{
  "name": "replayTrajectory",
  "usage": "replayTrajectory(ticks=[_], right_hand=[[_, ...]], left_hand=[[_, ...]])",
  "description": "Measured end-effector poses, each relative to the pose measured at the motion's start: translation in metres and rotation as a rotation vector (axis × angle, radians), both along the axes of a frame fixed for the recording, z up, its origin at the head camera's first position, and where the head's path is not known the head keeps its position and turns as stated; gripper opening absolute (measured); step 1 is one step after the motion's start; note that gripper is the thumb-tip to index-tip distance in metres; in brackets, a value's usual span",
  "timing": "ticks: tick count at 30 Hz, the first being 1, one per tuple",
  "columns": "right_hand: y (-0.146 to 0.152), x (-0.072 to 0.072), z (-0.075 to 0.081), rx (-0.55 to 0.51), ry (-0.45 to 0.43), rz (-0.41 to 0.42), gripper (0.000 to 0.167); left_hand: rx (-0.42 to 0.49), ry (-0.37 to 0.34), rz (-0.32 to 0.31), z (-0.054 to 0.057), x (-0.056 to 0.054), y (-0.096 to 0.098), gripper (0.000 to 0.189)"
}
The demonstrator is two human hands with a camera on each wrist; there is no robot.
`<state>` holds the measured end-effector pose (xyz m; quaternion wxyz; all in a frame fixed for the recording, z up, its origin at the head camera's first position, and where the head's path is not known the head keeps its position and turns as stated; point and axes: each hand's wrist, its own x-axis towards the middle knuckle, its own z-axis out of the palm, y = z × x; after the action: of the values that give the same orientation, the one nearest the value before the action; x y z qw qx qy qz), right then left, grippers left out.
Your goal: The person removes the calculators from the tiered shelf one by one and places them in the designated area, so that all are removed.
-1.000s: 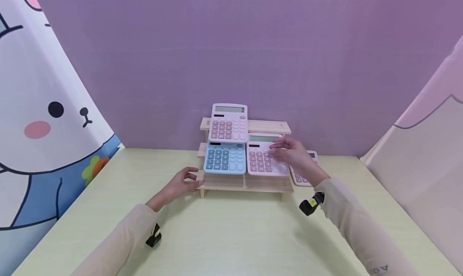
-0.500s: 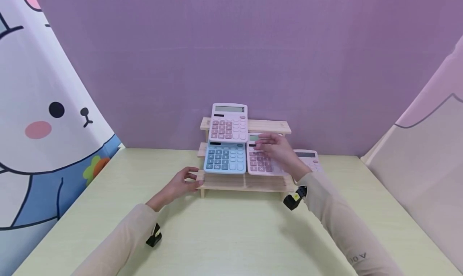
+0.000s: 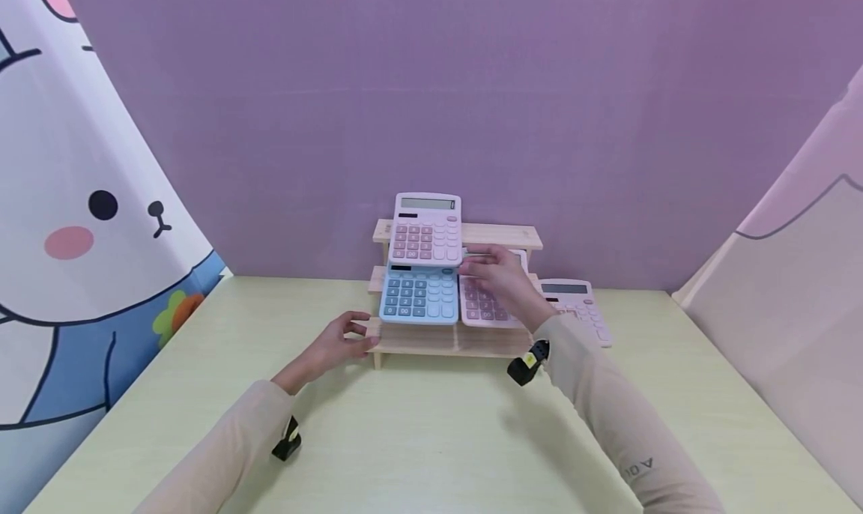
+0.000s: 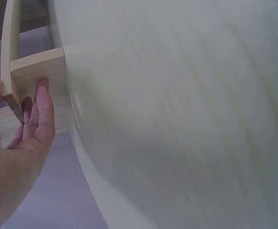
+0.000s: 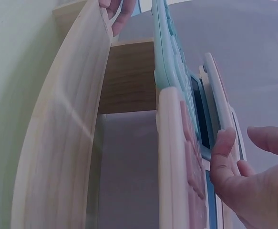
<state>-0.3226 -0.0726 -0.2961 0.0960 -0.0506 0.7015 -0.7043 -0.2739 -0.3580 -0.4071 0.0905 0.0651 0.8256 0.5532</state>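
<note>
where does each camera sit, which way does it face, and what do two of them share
Head: on the head, facing forward and down at the wooden rack and calculators; left hand, right hand and sleeves show.
Left wrist: facing the rack's end and the table; only the left hand shows.
Right wrist: looking along the rack toward its left end; right hand and left fingers show.
Shared: head and right wrist both show the blue calculator.

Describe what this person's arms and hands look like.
The left sleeve and right sleeve are long and beige; the right carries dark lettering, too small to read surely. Under each sits a black camera with a yellow mark. The left hand and right hand are bare.
</note>
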Motion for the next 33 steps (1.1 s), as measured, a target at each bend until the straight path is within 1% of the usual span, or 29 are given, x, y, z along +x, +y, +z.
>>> replayTrajectory(ticks=[5, 9, 20, 26, 33], right_hand=[[-0.007, -0.003, -0.001, -0.022, -0.029, -0.034, 0.047], [-0.011, -0.004, -0.002, -0.049, -0.029, -0.045, 0.048], [-0.021, -0.008, -0.007, -0.111, -0.05, -0.109, 0.046], [-0.024, -0.009, -0.008, -0.127, -0.048, -0.14, 0.045], [-0.026, -0.008, -0.009, -0.157, -0.04, -0.149, 0.045]], left_hand=[[0.003, 0.004, -0.007, 0.0, 0.0, -0.001, 0.063], [0.012, 0.001, -0.007, 0.0, 0.0, -0.001, 0.063], [0.016, -0.005, -0.003, 0.001, 0.001, 0.0, 0.062], [0.016, -0.001, -0.003, -0.001, 0.001, 0.0, 0.062], [0.024, 0.001, -0.009, -0.002, 0.0, -0.001, 0.063]])
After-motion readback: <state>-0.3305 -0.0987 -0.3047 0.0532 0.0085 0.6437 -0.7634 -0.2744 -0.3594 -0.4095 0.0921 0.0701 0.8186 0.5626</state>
